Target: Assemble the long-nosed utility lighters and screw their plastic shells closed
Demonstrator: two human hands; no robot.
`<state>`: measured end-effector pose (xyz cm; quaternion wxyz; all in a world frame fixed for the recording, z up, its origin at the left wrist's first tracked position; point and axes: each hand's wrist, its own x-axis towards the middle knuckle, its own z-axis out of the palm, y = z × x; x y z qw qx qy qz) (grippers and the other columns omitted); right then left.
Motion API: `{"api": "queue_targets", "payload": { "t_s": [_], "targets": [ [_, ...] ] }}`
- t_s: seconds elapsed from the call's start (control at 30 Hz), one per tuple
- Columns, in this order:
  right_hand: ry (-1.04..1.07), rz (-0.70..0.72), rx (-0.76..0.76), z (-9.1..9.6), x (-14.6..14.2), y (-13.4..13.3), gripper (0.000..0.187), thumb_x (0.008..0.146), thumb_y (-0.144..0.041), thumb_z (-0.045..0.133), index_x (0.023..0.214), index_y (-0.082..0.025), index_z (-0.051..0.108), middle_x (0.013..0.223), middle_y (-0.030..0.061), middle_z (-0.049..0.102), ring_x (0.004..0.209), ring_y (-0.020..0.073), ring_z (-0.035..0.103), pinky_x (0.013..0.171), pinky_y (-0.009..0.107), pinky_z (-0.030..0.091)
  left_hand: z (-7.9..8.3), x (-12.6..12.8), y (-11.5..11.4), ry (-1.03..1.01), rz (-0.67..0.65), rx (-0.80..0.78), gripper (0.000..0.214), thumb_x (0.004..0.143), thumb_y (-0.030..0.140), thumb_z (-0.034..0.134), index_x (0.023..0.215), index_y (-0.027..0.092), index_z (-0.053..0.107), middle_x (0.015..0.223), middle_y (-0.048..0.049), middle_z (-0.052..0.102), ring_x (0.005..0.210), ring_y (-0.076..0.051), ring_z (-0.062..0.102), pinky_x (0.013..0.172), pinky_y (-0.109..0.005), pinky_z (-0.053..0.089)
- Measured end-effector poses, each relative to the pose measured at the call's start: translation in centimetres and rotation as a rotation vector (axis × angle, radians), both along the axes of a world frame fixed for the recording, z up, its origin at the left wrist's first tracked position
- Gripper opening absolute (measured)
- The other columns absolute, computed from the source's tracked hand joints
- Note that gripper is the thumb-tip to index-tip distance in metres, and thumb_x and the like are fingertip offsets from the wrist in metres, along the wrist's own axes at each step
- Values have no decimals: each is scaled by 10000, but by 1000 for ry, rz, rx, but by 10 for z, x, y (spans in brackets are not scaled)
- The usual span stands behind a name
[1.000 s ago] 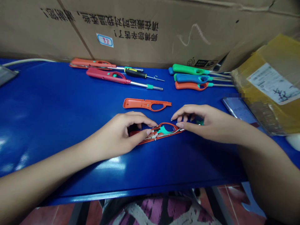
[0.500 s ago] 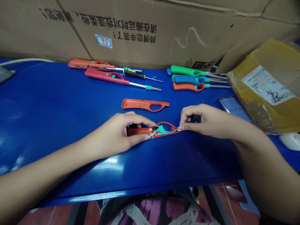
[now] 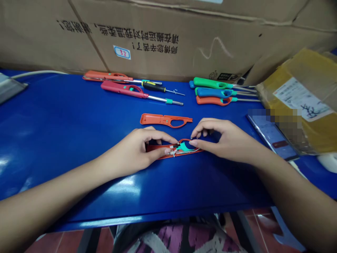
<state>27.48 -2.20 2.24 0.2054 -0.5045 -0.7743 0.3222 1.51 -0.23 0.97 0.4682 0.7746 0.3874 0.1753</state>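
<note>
An opened orange lighter half (image 3: 176, 150) with a teal trigger and thin wires inside lies on the blue table (image 3: 79, 140). My left hand (image 3: 137, 151) pinches its left part, thumb below and fingers curled over the top. My right hand (image 3: 221, 138) pinches its right end, thumb tip on the teal trigger, fingers arched above. The matching empty orange cover (image 3: 165, 120) lies just behind, untouched.
At the back lie two red-orange long lighters (image 3: 123, 88), a black-yellow screwdriver (image 3: 155, 87), and green, blue and orange lighters (image 3: 213, 92). Cardboard boxes (image 3: 168, 35) wall the rear. A phone (image 3: 272, 135) and a yellow parcel (image 3: 302, 102) sit at right.
My right hand has shifted left along the lighter half, so its thumb now rests on the teal trigger. My left hand has kept its grip.
</note>
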Motion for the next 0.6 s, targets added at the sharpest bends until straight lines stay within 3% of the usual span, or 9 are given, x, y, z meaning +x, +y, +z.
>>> {"api": "queue_targets", "payload": {
  "t_s": [0.1,0.23,0.37,0.47,0.6],
  "targets": [
    [22,58,83,-5,-10,-4,150,841,-291,752,963,-215,711,945,13,688,864,153,617,764,290,484,-1,1,-2,4,18,-21,231,872,293,685,1072,228,779,909,-4,771,756,-154,669,652,-249,500],
    [17,111,180,-12,-17,-8,167,853,-191,717,1018,-212,697,1002,25,694,958,170,627,870,318,476,0,0,2,-46,-11,-115,255,885,269,654,1104,200,766,1015,-24,789,867,-165,707,741,-254,531],
    [0,102,254,-14,-20,-11,142,882,-182,675,1017,-223,684,1016,37,690,990,202,615,919,375,459,7,-9,13,-76,-25,-182,305,911,216,579,1166,204,745,1069,-14,788,945,-147,712,799,-238,530],
    [-42,85,299,-14,-24,-14,106,879,-176,666,971,-228,673,1011,42,677,976,216,601,907,400,451,13,-14,18,-32,-56,-185,338,865,221,625,1183,208,739,984,-10,791,859,-156,713,727,-246,534],
    [-77,91,283,-18,-31,-15,107,893,-179,648,975,-245,663,1012,36,668,992,220,592,913,406,440,13,-14,16,26,-87,-136,306,815,234,679,1109,250,762,1063,2,788,942,-193,723,767,-276,552]
  ]
}}
